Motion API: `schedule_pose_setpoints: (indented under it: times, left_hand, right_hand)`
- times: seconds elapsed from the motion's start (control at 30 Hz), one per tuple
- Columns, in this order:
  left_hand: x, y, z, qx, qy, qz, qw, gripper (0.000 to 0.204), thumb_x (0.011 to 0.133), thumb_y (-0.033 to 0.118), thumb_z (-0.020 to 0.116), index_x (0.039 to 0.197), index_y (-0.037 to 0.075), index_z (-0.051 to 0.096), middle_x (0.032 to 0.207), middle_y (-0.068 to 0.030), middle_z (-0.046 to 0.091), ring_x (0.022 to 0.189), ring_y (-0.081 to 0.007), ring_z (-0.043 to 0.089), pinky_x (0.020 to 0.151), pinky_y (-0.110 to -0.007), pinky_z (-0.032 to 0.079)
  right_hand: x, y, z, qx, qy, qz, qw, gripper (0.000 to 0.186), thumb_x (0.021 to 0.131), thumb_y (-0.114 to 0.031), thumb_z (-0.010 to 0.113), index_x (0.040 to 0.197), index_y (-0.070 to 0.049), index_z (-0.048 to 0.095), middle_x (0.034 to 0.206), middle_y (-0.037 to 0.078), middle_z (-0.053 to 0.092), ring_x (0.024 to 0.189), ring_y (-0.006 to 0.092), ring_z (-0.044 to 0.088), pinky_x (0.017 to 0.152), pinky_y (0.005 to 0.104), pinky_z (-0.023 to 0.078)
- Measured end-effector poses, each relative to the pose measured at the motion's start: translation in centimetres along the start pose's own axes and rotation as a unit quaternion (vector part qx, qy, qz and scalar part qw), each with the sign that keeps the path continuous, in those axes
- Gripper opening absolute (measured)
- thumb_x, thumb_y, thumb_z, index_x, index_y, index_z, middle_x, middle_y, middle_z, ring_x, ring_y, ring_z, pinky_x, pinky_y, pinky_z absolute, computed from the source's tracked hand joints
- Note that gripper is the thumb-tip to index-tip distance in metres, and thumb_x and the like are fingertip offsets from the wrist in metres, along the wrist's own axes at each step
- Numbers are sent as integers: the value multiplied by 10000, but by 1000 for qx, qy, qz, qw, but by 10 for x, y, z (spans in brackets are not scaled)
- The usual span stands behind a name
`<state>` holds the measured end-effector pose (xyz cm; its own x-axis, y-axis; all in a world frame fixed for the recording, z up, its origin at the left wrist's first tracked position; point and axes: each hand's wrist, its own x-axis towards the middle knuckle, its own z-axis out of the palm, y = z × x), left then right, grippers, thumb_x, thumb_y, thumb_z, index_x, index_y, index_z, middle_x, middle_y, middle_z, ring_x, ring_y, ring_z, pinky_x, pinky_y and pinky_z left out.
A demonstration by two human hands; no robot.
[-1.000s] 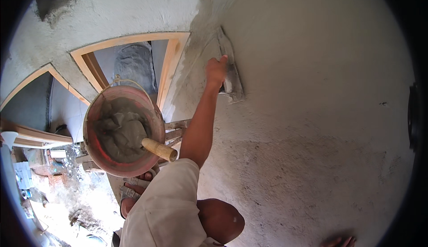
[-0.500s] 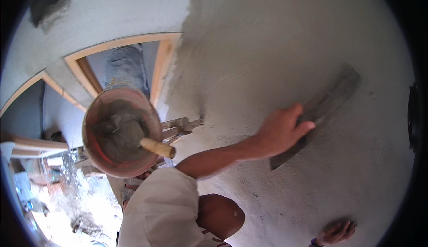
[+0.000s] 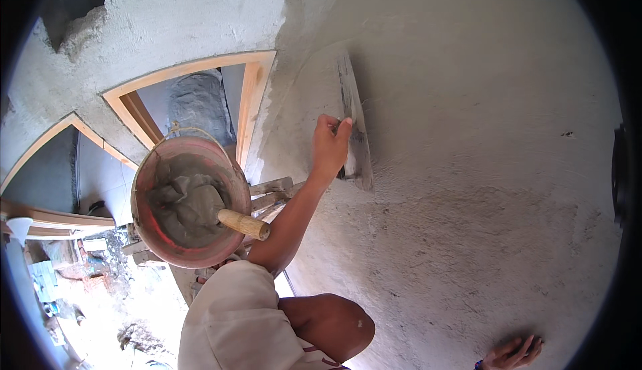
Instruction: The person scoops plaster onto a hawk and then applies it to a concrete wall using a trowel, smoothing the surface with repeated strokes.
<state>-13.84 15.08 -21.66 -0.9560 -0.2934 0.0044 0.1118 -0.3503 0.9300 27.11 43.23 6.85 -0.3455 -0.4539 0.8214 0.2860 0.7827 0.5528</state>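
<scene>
My left hand [image 3: 331, 146] grips a long, flat plastering trowel [image 3: 362, 153], its fingers curled round the handle at the back. The blade stands nearly upright against the grey mortar-coated wall [image 3: 468, 89], close to the coat's left edge. Low on the right, my right hand [image 3: 513, 353] rests on the rougher wall surface with its fingers spread; its wrist runs out of the picture. Left of my left forearm is a reddish bucket [image 3: 142, 199] of wet grey mortar [image 3: 180, 219]. A second trowel lies in it, its wooden handle [image 3: 244, 224] over the rim.
Wooden poles [image 3: 274, 186] jut out between the bucket and the wall. Behind the bucket is a wood-framed opening [image 3: 257, 96] with a grey sack [image 3: 197, 106] in it. My bent knee [image 3: 334, 326] is near the wall. Bright cluttered ground [image 3: 120, 303] shows far below left.
My left hand has swept the trowel left and up across the wall, turning the blade from slanted to nearly upright. My right hand stays about where it was.
</scene>
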Motion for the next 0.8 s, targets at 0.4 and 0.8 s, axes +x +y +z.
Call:
schedule_pose_setpoints:
  times: [0.4, 0.8]
  left_hand:
    - [17, -167, -44, 338, 78, -111, 931, 322, 880, 292, 591, 922, -5, 473, 734, -243, 605, 654, -389, 627, 609, -483, 483]
    - [17, -179, -116, -113, 115, -417, 895, 227, 848, 258, 584, 916, 62, 491, 582, -41, 434, 386, -163, 403, 352, -335, 354]
  right_hand:
    - [-2, -2, 4, -19, -8, 7, 1000, 336, 925, -297, 548, 1033, 2, 655, 1203, 261, 517, 1111, 397, 480, 906, 543, 376]
    - [5, -12, 8, -56, -16, 4, 998, 345, 942, -292, 501, 1048, -2, 655, 1207, 258, 521, 1151, 406, 453, 943, 554, 358]
